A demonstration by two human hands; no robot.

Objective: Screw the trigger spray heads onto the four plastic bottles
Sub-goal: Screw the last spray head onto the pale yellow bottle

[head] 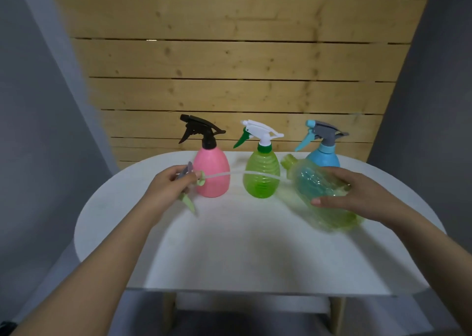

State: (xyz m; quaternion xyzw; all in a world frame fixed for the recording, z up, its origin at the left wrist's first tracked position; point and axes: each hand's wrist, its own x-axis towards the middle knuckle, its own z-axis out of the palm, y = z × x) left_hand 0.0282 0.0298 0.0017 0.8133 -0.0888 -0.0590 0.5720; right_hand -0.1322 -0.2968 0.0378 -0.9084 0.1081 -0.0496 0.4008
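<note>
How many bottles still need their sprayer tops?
Just one. The pink bottle, green bottle and blue bottle already wear theirs. The right hand holds the last bottle tilted; the left hand holds its spray head, not yet screwed on.

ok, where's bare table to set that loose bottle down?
Free: the near half of the white table, between the two forearms, and its left edge beyond the left hand. Crowded: the back row, pink bottle, green bottle, blue bottle.

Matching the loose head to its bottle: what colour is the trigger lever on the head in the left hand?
Pale green, on the spray head; head view, though blurred.
</note>
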